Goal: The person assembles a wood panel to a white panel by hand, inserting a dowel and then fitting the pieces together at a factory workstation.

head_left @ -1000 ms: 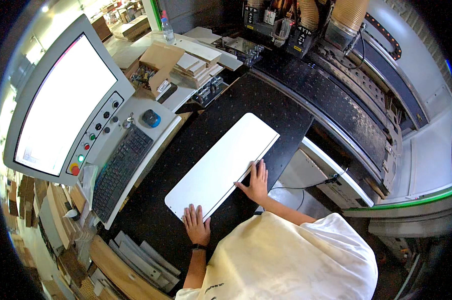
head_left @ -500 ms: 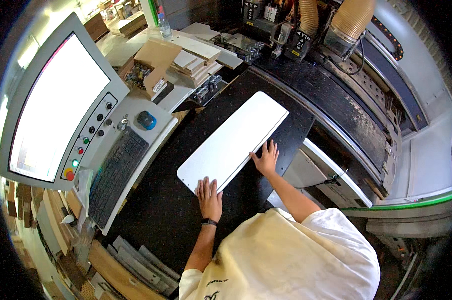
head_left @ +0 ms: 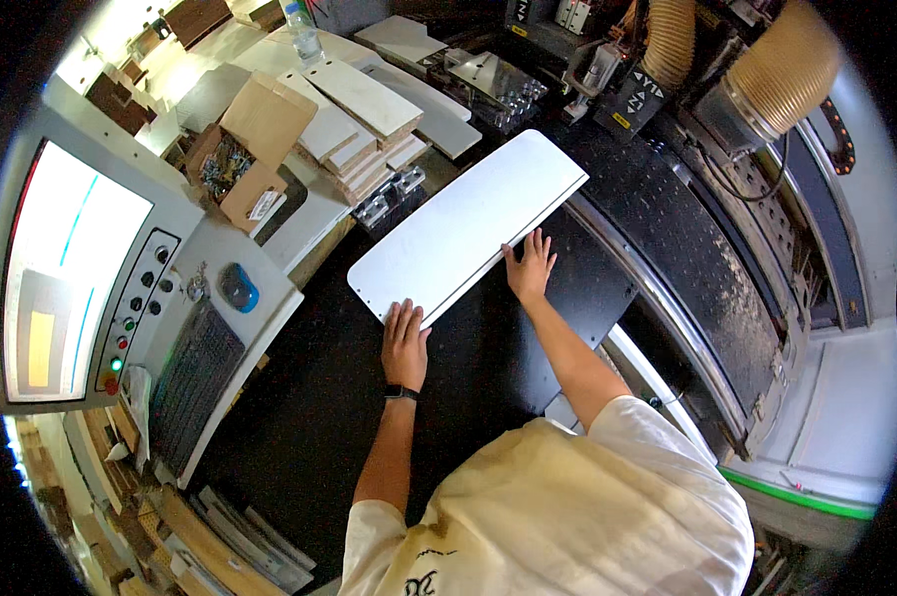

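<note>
White board [head_left: 468,226] on black bench [head_left: 478,368] | my left hand [head_left: 405,348] open, fingers over near corner | my right hand [head_left: 532,270] splayed at long edge | neither gripping (spaced apart, presumably for steadiness)

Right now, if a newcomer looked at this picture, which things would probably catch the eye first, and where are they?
Probably the bright white panel in the middle, over the black table, with the left hand at its near end and the right hand at its lower long edge. After that, perhaps the glowing screen at far left and the thick tan hose at upper right.
</note>
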Demonstrator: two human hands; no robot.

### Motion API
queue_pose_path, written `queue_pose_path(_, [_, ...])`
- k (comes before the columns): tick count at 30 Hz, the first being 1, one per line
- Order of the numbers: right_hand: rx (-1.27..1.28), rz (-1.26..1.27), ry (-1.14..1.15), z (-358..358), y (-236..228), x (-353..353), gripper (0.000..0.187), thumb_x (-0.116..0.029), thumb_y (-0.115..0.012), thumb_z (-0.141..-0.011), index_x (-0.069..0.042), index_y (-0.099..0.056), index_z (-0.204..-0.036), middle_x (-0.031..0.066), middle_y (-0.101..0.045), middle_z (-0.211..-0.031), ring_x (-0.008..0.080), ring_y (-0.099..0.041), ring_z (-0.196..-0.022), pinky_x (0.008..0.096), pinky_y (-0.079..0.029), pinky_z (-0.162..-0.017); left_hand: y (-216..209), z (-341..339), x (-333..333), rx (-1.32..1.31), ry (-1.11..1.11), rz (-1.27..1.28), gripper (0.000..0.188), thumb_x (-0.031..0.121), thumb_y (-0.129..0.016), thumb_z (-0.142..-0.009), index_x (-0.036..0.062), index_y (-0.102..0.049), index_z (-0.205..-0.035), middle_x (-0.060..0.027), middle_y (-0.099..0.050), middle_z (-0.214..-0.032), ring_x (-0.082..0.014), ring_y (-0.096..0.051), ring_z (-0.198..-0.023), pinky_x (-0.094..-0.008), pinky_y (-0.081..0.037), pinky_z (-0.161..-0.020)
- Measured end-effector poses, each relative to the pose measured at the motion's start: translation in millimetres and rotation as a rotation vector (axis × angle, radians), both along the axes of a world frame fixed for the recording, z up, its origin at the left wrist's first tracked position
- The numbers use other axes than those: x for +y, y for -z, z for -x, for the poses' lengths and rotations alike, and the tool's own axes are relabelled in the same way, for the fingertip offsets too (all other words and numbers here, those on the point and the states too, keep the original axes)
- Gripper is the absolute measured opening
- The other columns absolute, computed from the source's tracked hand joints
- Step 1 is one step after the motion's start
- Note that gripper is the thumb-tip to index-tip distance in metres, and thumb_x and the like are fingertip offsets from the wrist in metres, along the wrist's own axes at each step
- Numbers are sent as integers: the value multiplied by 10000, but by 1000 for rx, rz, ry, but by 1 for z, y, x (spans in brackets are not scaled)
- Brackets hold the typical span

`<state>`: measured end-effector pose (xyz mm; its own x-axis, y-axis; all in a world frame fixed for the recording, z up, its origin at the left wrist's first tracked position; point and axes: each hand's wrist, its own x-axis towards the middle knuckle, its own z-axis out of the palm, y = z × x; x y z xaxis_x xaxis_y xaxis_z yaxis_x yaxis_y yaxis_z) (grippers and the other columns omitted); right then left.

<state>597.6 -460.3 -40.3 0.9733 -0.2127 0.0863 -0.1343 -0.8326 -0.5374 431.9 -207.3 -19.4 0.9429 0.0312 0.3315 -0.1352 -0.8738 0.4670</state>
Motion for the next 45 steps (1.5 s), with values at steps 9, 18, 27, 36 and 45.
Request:
queue_pose_path(9, [22, 16, -38, -84, -1, -14, 842, -529, -601, -992, 21, -335, -1572, 219, -257, -1673, 427, -170, -1561, 643, -101, -1233, 3, -70, -22, -69, -99, -44, 312, 151, -699, -970, 15, -697, -1250, -126, -621, -1424, -351, -511, -1391, -437, -455, -1140])
queue_pose_path(18, [30, 47, -76, -124, -7, -48, 824, -513, -657, -964, 11, -390, -1542, 227, -259, -1666, 449, -156, -1556, 682, -110, -1212, 1, -103, -53, -39, -97, -167, 358, 148, -743, -926, 64, -704, -1271, -84, -635, -1420, -307, -528, -1385, -421, -469, -1140])
queue_pose_path(27, [-103, -90, -236, -40, -10, -1, 980, -565, -663, -942, 70, -264, -1572, 302, -252, -1641, 477, -173, -1542, 596, -137, -1244, -10, -100, -54, -5, -85, -189, 349, 189, -685, -970, 9, -686, -1269, -144, -609, -1434, -336, -503, -1400, -418, -431, -1152])
queue_pose_path(36, [-38, 65, -235, -29, 10, 27, 1187, -743, -678, -821, 68, -264, -1582, 281, -244, -1657, 439, -172, -1556, 578, -160, -1246, -33, 156, -45, 183, -64, -60, 354, 187, -603, -1014, 38, -638, -1334, -128, -515, -1538, -325, -425, -1464, -502, -350, -1206])
queue_pose_path(45, [62, 35, -213, -52, 6, 21, 1415, -791, -770, -689, 14, -87, -1631, 228, -159, -1699, 378, -124, -1580, 536, -158, -1256, -20, 309, -7, 320, -373, -68, 433, 216, -583, -1019, 58, -569, -1422, -121, -473, -1578, -339, -386, -1490, -519, -277, -1232])
